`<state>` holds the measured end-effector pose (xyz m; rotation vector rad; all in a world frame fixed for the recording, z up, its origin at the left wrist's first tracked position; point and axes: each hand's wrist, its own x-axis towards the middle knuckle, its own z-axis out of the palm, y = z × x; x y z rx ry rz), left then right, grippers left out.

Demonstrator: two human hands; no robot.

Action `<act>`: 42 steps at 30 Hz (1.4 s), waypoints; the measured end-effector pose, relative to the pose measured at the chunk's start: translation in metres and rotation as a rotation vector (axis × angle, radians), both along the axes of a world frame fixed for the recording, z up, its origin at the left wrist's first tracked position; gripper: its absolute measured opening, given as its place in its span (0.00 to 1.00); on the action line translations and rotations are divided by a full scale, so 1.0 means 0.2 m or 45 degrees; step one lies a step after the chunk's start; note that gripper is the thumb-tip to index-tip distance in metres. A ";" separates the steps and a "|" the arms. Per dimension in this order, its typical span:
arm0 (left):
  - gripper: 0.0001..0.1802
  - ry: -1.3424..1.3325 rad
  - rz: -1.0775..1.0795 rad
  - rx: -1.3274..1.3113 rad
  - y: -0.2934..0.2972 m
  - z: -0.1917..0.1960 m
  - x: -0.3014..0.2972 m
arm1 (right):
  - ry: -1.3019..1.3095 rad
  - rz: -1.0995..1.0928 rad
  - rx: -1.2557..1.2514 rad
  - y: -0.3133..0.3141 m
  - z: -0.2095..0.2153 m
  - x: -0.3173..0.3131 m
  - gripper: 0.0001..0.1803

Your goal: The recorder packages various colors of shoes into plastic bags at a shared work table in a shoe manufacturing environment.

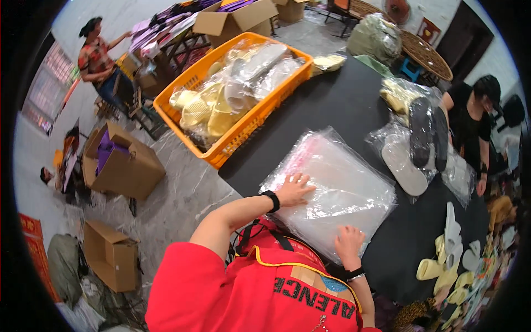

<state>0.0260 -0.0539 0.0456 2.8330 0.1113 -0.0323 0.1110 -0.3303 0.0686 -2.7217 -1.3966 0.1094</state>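
A thick stack of clear plastic bags [348,185] lies on the black tabletop, with a pinkish strip along its far left edge. On the stack's left side rests my left hand [295,191], fingers spread and flat on the top bag. My right hand [349,242] touches the near right part of the stack; its fingers are slightly bent and apart, with nothing visible in them. Beyond the stack, an orange plastic basket [224,148] holds yellow and grey slippers [218,108], many in clear bags. To the right lie bagged grey slippers [405,166] and dark slippers [421,133].
Loose yellow and pale slippers [445,265] lie at the table's right. A person in black [470,119] is beside the table; another person [99,61] stands far left by a loaded table. Cardboard boxes [124,163] stand on the floor at left. A stuffed sack [376,39] is behind.
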 end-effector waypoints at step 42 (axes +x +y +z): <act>0.31 -0.999 -0.516 -1.837 0.89 1.54 0.32 | 0.317 -0.356 0.011 0.71 -0.03 -0.12 0.39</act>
